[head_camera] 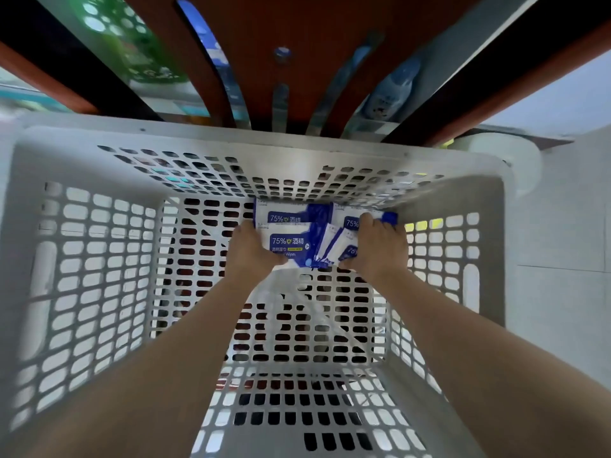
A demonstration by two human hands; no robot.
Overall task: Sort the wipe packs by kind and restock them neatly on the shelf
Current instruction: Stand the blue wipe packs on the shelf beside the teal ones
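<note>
Hands reach deep into a white perforated plastic basket (99, 259), both down at its far end where the blue-and-white alcohol wipe packs (291, 239) lie bunched against the far wall. The left hand (253, 251) is curled on the near-left edge of the front pack, the one marked "75%", thumb on top and fingers apparently tucked under it. The right hand (380, 249) covers the right side of the cluster, fingers spread and bent over a fan of thinner packs (334, 246) that stand tilted on edge between the two hands. Together the hands seem to be squeezing the whole bunch inward to lift it in one go.

The risk lies in that loose fan: the tilted packs are only pinched from the sides, so one could slide out and drop back to the basket floor as the bundle rises. Slick film wrappers make that more likely. All visible packs look like the same kind, though any beneath are hidden. Shelving (297, 61) above the basket is blurred; the green goods (132, 44) on it cannot be identified.
</note>
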